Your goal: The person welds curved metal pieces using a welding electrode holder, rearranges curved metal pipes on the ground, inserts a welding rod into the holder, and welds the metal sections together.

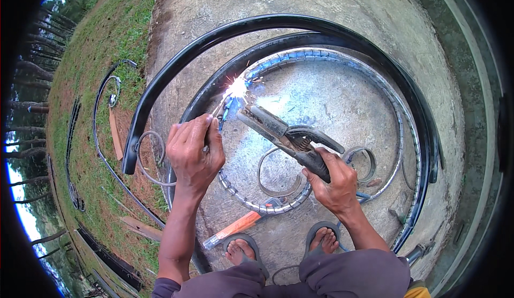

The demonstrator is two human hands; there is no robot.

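Metal ring (316, 55), notched along its edge, laid on a concrete slab (203, 9) just beyond the fingertips. Gripping a thin rod (220, 105) between closed thumb and forefinger of the left hand (195, 151), with the other fingers curled in. Slanting up from there toward a white glare with flying sparks (237, 88), at the upper left of the ring; too bright at that spot to tell exactly what touches what. Closed firmly, with the right hand (336, 183), round the dark handle of an electrode holder (270, 120). Tilted up and to the left, nose near the glare, lever sticking out to the right. Lit blue along the stretch of ring closest to the sparks. Resting on the slab between the hands, a flat metal loop (293, 189); just beside the right hand, a smaller loop (372, 165). Lying slantwise near the lower edge of the ring, an orange-handled tool (235, 224). Planted below, two feet (240, 250) in dark sandals (315, 231). Curving widely around everything, a glossy black tube (257, 23). Farther left, past the slab, grass (118, 30) with a brown board (115, 132) on it.
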